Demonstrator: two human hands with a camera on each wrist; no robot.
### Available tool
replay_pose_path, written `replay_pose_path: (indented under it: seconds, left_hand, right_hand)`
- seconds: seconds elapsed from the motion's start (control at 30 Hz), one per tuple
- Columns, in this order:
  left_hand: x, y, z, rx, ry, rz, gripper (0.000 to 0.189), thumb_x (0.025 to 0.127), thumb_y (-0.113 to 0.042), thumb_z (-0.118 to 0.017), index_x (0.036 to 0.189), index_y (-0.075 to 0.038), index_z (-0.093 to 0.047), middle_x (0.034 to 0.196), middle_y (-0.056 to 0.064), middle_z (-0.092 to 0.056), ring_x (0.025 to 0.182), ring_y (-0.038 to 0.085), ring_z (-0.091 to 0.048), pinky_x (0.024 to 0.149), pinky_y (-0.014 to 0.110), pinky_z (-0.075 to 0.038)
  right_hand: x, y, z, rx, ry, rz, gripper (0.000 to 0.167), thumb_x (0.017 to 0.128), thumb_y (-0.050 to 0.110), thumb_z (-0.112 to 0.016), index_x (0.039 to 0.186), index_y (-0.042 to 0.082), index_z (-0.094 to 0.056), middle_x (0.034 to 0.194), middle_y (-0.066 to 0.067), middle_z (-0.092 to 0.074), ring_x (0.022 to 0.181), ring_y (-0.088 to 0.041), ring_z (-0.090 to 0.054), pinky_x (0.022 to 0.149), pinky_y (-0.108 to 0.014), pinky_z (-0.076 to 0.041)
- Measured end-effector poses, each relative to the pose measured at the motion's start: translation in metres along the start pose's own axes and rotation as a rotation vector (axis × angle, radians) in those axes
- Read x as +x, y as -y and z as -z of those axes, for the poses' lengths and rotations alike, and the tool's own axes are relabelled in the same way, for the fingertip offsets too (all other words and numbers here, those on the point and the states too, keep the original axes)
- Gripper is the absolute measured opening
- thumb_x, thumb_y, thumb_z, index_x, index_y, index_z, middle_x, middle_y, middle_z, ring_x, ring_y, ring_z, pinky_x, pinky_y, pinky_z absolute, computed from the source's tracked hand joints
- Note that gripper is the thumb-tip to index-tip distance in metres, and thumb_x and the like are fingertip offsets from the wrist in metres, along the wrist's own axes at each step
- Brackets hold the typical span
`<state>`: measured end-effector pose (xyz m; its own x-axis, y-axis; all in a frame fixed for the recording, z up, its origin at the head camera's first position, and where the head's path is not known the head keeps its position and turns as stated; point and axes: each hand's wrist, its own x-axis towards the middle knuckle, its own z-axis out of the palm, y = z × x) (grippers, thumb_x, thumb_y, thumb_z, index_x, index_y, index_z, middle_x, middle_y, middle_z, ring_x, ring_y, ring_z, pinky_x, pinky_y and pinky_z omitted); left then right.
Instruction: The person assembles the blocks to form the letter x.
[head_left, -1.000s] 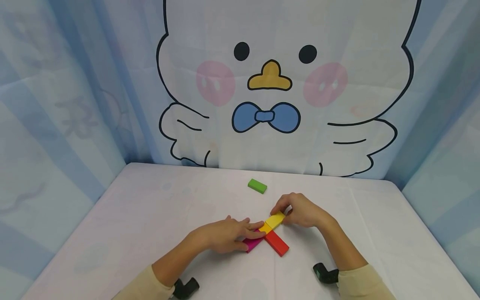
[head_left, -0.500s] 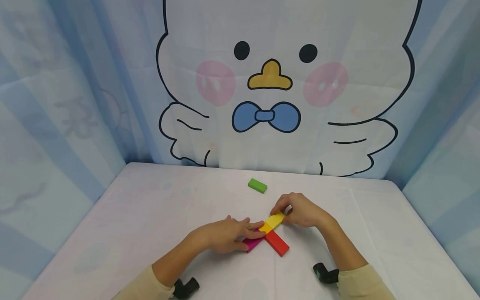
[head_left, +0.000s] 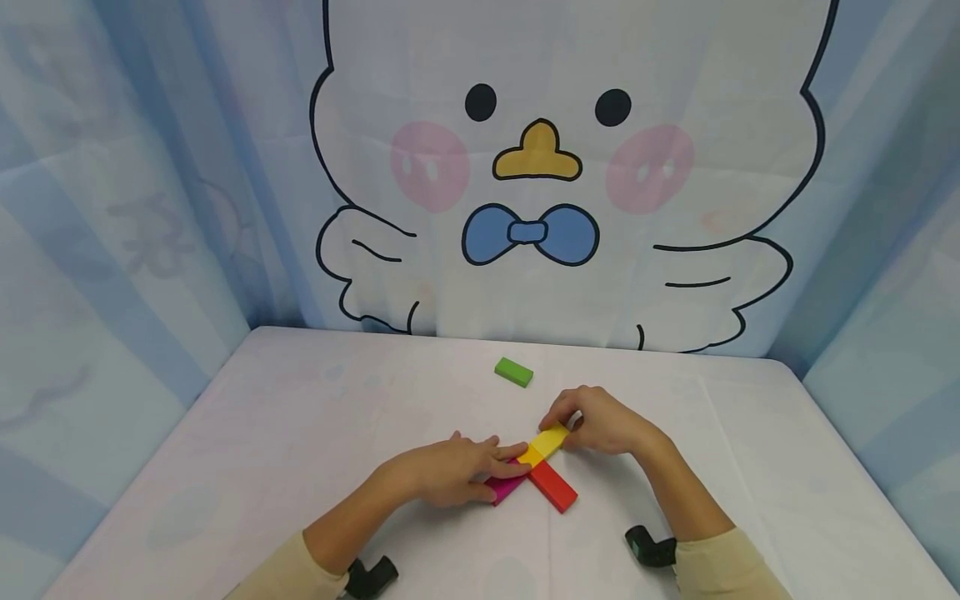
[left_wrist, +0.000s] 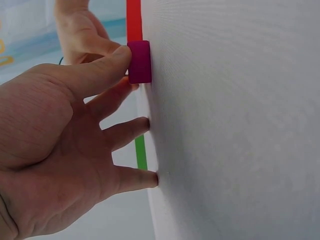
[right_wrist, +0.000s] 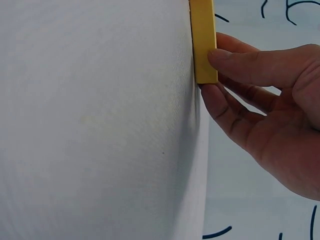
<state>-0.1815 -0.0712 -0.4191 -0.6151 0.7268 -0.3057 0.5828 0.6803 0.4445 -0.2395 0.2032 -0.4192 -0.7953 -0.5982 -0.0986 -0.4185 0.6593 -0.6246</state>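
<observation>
My left hand (head_left: 453, 471) lies over a magenta block (head_left: 507, 489) and holds it, its thumb against the near end and its forefingers reaching the orange block (head_left: 531, 455). In the left wrist view the thumb presses on the magenta block (left_wrist: 139, 62), while other fingertips touch the tabletop. A yellow block (head_left: 552, 438) continues the line beyond the orange one. My right hand (head_left: 603, 421) grips its far end between thumb and fingers, as the right wrist view of the yellow block (right_wrist: 204, 42) confirms. A red block (head_left: 553, 486) branches off towards the near right, meeting the row near its middle.
A green block (head_left: 513, 372) lies apart, farther back on the white-covered table (head_left: 300, 417). Behind the table hangs a curtain (head_left: 525, 300) with a cartoon bird. Dark wrist-worn cameras (head_left: 371, 577) stick out near both sleeves.
</observation>
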Motion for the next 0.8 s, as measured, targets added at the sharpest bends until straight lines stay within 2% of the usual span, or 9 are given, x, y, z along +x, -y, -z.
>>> replay_pose_path:
  seconds: [0.4,0.8]
  left_hand:
    - [-0.0003,0.0004,-0.0016,0.004,-0.008,-0.002,0.060,0.101,-0.029,-0.068,0.155,-0.042,-0.046,0.167,-0.018,-0.034,0.157,0.025,-0.033,0.120,0.071,-0.028]
    - [0.0001,0.0005,-0.0007,0.005,0.003,0.007,0.060,0.101,-0.030,-0.069,0.154,-0.044,-0.047,0.167,-0.019,-0.034,0.157,0.025,-0.034,0.120,0.071,-0.029]
  right_hand:
    - [0.0000,0.0014,-0.0005,0.000,0.006,-0.007,0.028,0.086,-0.002,-0.079,0.108,0.015,-0.083,0.109,0.002,-0.073,0.101,-0.017,-0.063,0.083,-0.023,-0.057]
    - [-0.0011,0.0026,-0.0018,-0.014,0.000,-0.021,0.031,0.086,0.003,-0.082,0.113,0.017,-0.081,0.114,0.001,-0.073,0.103,-0.018,-0.062,0.085,-0.024,-0.057]
